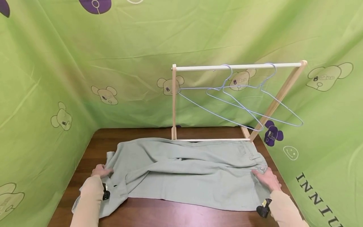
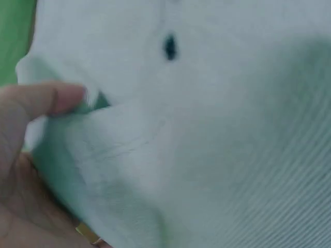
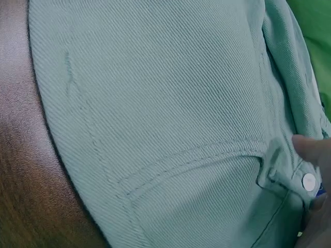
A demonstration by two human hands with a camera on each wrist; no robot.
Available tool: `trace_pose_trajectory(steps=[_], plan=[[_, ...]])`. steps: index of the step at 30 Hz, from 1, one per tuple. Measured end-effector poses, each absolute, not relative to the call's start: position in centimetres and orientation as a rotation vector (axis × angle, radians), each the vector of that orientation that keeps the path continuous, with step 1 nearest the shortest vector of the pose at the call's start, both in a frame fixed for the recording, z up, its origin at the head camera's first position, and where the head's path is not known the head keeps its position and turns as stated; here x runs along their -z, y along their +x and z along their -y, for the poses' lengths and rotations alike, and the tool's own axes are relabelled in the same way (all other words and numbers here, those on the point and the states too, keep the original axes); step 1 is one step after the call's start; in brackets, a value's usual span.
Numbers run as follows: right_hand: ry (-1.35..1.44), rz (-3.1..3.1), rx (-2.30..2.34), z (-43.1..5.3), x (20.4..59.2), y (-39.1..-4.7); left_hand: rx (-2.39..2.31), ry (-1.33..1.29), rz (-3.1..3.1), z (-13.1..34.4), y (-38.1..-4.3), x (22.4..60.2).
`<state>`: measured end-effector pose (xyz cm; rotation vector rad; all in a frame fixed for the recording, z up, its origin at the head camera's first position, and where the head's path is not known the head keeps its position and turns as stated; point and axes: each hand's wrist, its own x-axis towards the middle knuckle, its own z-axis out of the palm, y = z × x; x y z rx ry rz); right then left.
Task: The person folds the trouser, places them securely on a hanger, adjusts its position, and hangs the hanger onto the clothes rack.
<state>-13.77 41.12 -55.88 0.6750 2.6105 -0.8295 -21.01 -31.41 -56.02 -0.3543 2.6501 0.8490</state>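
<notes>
Pale green trousers (image 1: 193,186) lie sideways across the brown table, waistband to the right, legs running left. At the left end, where the cloth is bunched, my left hand (image 1: 100,171) grips the edge; in the left wrist view its thumb (image 2: 67,97) lies over the fabric with fingers underneath. At the waistband my right hand (image 1: 267,179) pinches the cloth, thumb beside the white button (image 3: 309,182) in the right wrist view. A curved pocket seam (image 3: 191,163) shows near it. Most of the right fingers are hidden.
A wooden rack (image 1: 174,104) stands behind the trousers, with two lilac wire hangers (image 1: 221,116) on its white top rail (image 1: 198,68). Brown tabletop (image 1: 158,211) shows in front. Green printed cloth (image 1: 127,47) walls the table at the back and both sides.
</notes>
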Motion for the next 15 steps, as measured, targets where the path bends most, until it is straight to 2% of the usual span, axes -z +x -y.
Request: trace_pose_trajectory(steps=[8,15], plan=[[0.671,-2.744,0.861,-41.8,55.6,-13.4,-1.097,-0.322,-2.848,31.3,-23.0,52.9],[0.732,-2.752,0.914,-41.9,55.4,-13.1,-1.378,-0.62,-3.049,30.6,-24.5,46.9]])
